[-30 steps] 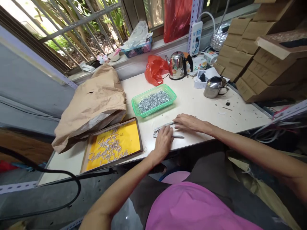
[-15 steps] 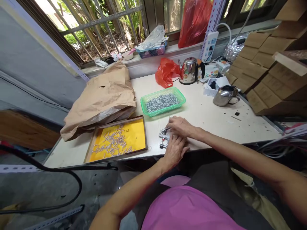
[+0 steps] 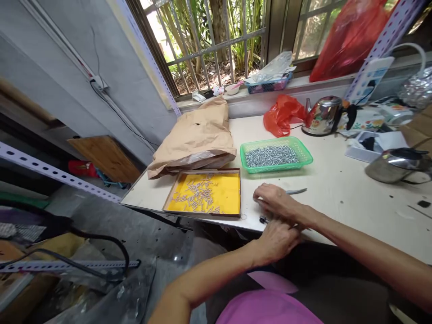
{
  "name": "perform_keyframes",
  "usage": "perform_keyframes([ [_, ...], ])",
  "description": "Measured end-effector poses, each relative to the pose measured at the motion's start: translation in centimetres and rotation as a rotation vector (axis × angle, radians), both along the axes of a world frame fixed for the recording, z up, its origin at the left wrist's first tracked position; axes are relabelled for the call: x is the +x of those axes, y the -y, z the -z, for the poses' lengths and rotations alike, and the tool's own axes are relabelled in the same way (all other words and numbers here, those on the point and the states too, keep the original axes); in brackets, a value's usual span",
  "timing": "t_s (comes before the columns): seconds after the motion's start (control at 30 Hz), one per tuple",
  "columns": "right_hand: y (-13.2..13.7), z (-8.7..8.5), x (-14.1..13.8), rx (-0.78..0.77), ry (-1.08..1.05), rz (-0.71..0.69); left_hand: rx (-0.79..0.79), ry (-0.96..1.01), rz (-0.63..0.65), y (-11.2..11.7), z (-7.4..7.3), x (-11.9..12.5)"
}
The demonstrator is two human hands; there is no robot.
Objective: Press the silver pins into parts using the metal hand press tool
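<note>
My right hand (image 3: 274, 199) reaches over a small metal device, fingers bent down and pressed together at its far side. Most of that device is covered by the hands; its black knob (image 3: 263, 219) shows at the table's front edge. My left hand (image 3: 278, 240) is closed low over the near side, its fingertips partly under my right wrist. What either hand grips is hidden. A thin grey curved piece (image 3: 297, 191), like a tool handle, lies just beyond my right hand. Left of the hands, a shallow tray (image 3: 240, 198) with a yellow lining holds many small metal pins.
Behind the hands stands a green plastic basket (image 3: 276, 169) full of small metal pins. A large brown paper bag (image 3: 199, 135) lies at the left back. Farther right are a red plastic bag (image 3: 281, 114), a kettle (image 3: 324, 116) and a steel pot (image 3: 394, 167).
The view has swung left, so things sit farther right. My right hand now covers more of the metal device, and the grey curved piece shows beyond it.
</note>
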State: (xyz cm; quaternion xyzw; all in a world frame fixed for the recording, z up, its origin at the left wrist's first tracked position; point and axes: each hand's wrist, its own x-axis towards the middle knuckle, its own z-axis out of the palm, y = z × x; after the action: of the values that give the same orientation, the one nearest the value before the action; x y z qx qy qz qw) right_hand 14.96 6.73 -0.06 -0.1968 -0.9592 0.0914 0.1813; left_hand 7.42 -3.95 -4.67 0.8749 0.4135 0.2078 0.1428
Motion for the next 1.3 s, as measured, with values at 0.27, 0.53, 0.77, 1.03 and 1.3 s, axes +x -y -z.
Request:
perform_keyframes([
  [0.27, -8.7, -5.9, 0.2, 0.083, -0.185, 0.420, 0.055, -0.280, -0.769, 0.2, -4.8, -15.8],
  [0.53, -4.9, -3.7, 2.0, 0.002, -0.083, 0.268, -0.069, -0.466, -0.801, -1.5, -4.8, -22.2],
  [0.77, 2.7, 1.1, 7.0, -0.151, 0.108, 0.261, -0.107, -0.650, -0.557, -3.6, -5.4, -22.6],
  [1.03, 4.4, 2.5, 8.2, -0.166, 0.199, 0.444, -0.078, -0.458, -0.628, -5.2, -7.3, -20.6],
  [1.3, 4.0, 2.8, 8.2, -0.176, 0.160, 0.440, -0.850, 0.502, -0.732, -3.7, -6.5, -8.1],
])
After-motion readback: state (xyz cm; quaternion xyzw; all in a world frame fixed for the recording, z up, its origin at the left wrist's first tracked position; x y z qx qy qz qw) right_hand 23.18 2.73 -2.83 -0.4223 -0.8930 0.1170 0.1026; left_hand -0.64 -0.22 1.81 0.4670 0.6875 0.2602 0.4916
